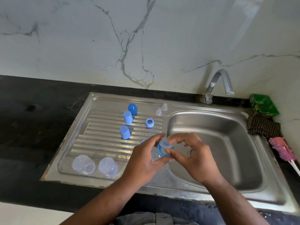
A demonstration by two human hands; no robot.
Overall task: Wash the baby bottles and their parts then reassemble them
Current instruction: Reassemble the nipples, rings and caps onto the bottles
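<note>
Two hands meet over the sink [211, 122], at its left edge. Left hand [144, 161] grips blue ring [160, 151]; right hand [194, 158] pinches clear teat [164, 142] set against that ring. On the drainboard [100, 143]:
- front: two clear bottles [83, 164] lying down
- beyond: three blue caps [125, 132], spare ring [149, 122], two loose teats [158, 112]

Tap [217, 85] at rear.

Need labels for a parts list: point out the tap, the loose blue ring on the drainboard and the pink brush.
Tap [221, 73], head view, top of the spout's bend.
Loose blue ring [150, 126], head view, its near rim.
Pink brush [279, 147], head view, its bristle head.
</note>
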